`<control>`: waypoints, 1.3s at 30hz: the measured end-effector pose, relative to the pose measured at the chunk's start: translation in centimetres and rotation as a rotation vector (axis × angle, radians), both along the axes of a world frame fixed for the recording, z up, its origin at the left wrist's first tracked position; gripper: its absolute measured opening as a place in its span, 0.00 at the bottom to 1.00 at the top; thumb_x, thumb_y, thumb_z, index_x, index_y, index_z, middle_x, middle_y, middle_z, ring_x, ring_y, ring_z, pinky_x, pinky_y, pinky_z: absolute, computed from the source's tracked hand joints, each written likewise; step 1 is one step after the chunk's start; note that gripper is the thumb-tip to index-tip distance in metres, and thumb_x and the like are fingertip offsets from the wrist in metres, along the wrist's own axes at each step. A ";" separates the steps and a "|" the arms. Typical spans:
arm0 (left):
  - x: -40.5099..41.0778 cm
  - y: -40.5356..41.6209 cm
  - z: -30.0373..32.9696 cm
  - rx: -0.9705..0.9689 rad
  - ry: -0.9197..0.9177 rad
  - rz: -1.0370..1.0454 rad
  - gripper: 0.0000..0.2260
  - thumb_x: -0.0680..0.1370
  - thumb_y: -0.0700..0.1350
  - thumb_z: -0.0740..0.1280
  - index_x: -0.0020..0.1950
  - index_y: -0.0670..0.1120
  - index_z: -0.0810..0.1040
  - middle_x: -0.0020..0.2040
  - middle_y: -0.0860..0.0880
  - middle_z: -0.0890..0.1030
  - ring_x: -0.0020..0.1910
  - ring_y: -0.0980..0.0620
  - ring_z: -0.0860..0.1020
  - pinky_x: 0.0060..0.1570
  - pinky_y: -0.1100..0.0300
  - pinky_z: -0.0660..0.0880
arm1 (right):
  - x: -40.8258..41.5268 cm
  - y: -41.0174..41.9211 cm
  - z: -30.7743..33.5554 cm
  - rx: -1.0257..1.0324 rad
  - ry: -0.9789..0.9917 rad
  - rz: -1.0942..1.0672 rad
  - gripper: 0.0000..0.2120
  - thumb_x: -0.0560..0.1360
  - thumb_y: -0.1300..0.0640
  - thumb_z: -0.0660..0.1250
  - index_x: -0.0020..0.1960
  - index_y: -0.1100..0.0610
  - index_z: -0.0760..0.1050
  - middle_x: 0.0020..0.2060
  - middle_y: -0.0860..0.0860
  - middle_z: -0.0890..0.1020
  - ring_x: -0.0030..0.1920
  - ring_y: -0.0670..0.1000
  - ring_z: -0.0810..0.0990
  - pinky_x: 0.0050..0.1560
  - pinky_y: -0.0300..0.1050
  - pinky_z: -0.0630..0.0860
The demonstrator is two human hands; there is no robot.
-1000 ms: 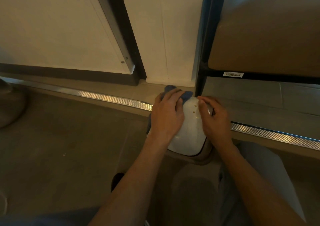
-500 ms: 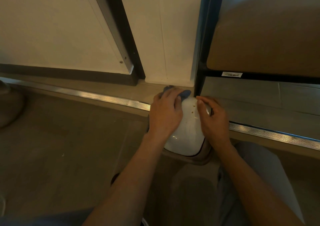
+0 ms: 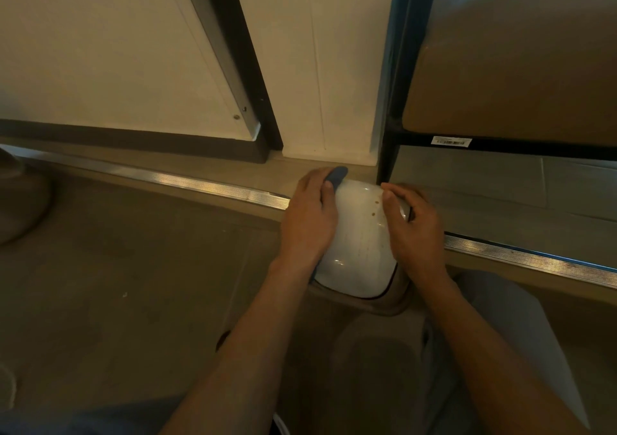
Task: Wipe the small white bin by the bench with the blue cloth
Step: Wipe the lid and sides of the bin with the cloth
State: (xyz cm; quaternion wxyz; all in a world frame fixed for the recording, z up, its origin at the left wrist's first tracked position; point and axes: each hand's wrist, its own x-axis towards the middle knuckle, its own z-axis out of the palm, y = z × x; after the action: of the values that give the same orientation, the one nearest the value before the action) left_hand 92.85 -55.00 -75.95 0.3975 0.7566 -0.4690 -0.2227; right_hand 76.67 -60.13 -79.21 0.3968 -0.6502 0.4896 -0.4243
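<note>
One white bin (image 3: 359, 251), one blue cloth (image 3: 336, 174), two hands.

White bin (image 3: 359, 251) with brown specks, blue cloth (image 3: 336, 174), black bench frame (image 3: 389, 140)
</note>
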 end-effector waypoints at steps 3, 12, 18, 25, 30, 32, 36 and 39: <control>-1.9 3.0 -1.4 -0.057 -0.256 -0.073 0.18 0.86 0.52 0.56 0.77 0.57 0.66 0.80 0.55 0.62 0.78 0.50 0.60 0.75 0.47 0.63 | 0.0 -0.1 -0.1 -0.020 0.005 -0.006 0.13 0.81 0.51 0.64 0.61 0.54 0.79 0.55 0.48 0.81 0.56 0.40 0.78 0.57 0.36 0.75; -1.7 6.5 -3.2 -0.208 -0.343 0.065 0.15 0.82 0.47 0.65 0.69 0.52 0.78 0.73 0.53 0.72 0.67 0.47 0.69 0.63 0.53 0.72 | 0.1 0.0 0.2 0.027 -0.031 -0.009 0.13 0.81 0.51 0.64 0.61 0.54 0.79 0.53 0.44 0.80 0.54 0.35 0.77 0.55 0.30 0.74; -3.2 10.1 -5.3 -0.201 -0.521 -0.009 0.14 0.81 0.48 0.66 0.66 0.52 0.80 0.67 0.49 0.76 0.61 0.45 0.72 0.56 0.55 0.74 | 0.1 0.2 0.3 -0.008 -0.048 -0.010 0.10 0.81 0.54 0.65 0.60 0.54 0.79 0.52 0.44 0.79 0.53 0.32 0.76 0.55 0.27 0.72; -2.9 8.6 -3.8 -0.225 -0.425 0.110 0.13 0.82 0.49 0.64 0.65 0.50 0.81 0.64 0.50 0.75 0.61 0.51 0.69 0.58 0.69 0.65 | 0.1 0.2 0.4 -0.006 -0.054 0.001 0.08 0.81 0.54 0.65 0.59 0.49 0.77 0.52 0.42 0.78 0.52 0.29 0.75 0.55 0.25 0.71; -3.7 10.8 -6.1 -0.198 -0.472 0.012 0.13 0.80 0.48 0.66 0.65 0.52 0.79 0.65 0.50 0.75 0.60 0.49 0.71 0.56 0.67 0.67 | 0.0 0.1 0.1 -0.017 -0.049 0.005 0.10 0.81 0.54 0.65 0.61 0.53 0.79 0.53 0.45 0.80 0.53 0.33 0.76 0.56 0.27 0.72; -2.7 11.0 -5.9 -0.209 -0.419 0.066 0.12 0.81 0.49 0.65 0.63 0.53 0.78 0.64 0.52 0.73 0.60 0.50 0.71 0.56 0.64 0.69 | 0.0 0.1 0.1 -0.007 -0.046 0.007 0.11 0.81 0.53 0.65 0.61 0.54 0.79 0.54 0.45 0.80 0.54 0.37 0.77 0.57 0.27 0.72; -1.6 8.4 -3.5 -0.220 -0.260 0.140 0.12 0.82 0.48 0.65 0.65 0.54 0.77 0.62 0.54 0.70 0.62 0.54 0.71 0.58 0.59 0.72 | 0.0 0.0 0.0 0.003 -0.036 0.005 0.12 0.81 0.52 0.65 0.62 0.54 0.78 0.55 0.45 0.80 0.54 0.35 0.76 0.56 0.25 0.71; -0.7 4.9 -2.0 -0.192 -0.106 0.190 0.12 0.83 0.50 0.63 0.66 0.55 0.76 0.63 0.55 0.70 0.62 0.53 0.71 0.61 0.53 0.74 | 0.0 0.1 0.1 -0.004 -0.045 0.009 0.10 0.81 0.53 0.65 0.60 0.51 0.77 0.54 0.45 0.79 0.53 0.33 0.76 0.55 0.24 0.71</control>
State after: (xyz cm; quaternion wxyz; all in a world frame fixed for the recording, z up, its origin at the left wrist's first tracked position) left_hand 92.12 -50.06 -77.97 0.4622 0.7666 -0.4348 -0.0978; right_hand 76.67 -60.06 -79.14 0.4082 -0.6434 0.4769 -0.4381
